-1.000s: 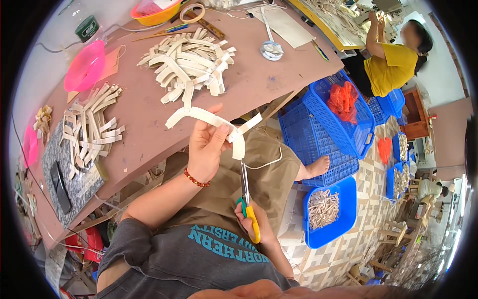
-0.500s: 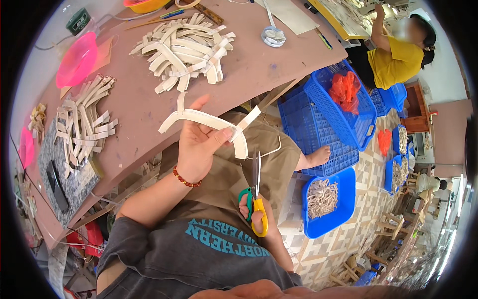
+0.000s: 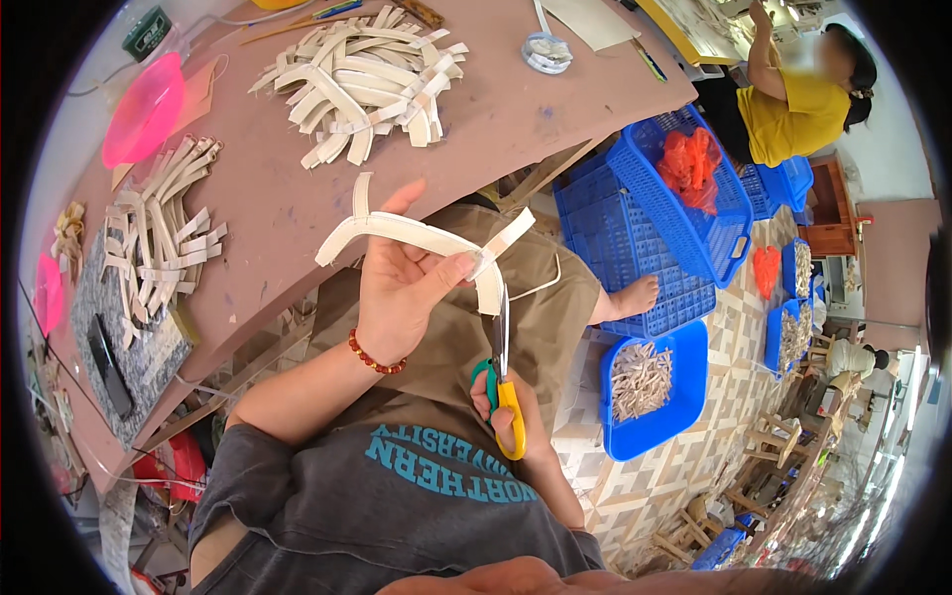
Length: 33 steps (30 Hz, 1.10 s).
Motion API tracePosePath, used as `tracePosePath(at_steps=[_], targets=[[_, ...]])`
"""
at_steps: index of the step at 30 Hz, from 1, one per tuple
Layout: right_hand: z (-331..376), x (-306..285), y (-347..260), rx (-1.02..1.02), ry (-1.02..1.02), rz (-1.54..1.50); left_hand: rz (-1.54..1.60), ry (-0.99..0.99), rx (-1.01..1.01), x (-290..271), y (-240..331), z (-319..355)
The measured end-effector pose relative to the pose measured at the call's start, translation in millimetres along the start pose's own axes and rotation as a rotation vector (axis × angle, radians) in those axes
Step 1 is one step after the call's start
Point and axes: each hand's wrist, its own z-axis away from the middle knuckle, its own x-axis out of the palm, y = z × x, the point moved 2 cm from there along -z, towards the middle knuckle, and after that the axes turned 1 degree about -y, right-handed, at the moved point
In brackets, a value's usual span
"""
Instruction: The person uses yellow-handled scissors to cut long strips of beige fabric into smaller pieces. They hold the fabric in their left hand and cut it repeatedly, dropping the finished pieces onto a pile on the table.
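Note:
My left hand (image 3: 402, 288) pinches a cream-coloured branched strap piece (image 3: 416, 235) between thumb and fingers, above my lap. Its crossed strips spread to both sides of the hand. A thin cord loop hangs off beside the right end. In my right hand (image 3: 506, 407) is a pair of scissors (image 3: 506, 372) with one green and one yellow handle. The blades point up, and their tips are at the lower end of the strap piece. Whether they touch it I cannot tell.
On the brown table (image 3: 476, 109) lie a large heap of similar strap pieces (image 3: 367, 84) and a smaller heap (image 3: 164, 233). A blue tub of scraps (image 3: 654, 397) and stacked blue crates (image 3: 635, 248) stand at the right. A person in yellow (image 3: 788, 114) works beyond.
The scissors have moved up so their tips reach the strap piece's lower end, and the blades look closer to it. My left hand has shifted slightly right.

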Motion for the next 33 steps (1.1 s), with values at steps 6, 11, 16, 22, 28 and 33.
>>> tracePosePath(at_steps=[6,11,16,22,28,33], targets=[[0,4,-6,0.009,-0.015,-0.123,0.004,-0.016,-0.037,-1,-1,0],[4,5,-7,0.066,0.001,-0.184,0.043,-0.015,-0.064,-1,1,0],[10,-1,0,0.093,-0.004,-0.177,0.034,-0.036,-0.065,-1,3,-2],[9,1,-4,0.054,-0.017,-0.23,-0.04,-0.111,-0.106,-2,7,-2],[10,1,-3,0.057,-0.048,-0.241,-0.038,-0.117,-0.141,0,7,0],[13,1,-10,0.13,-0.025,-0.241,-0.067,-0.112,-0.17,0,8,1]])
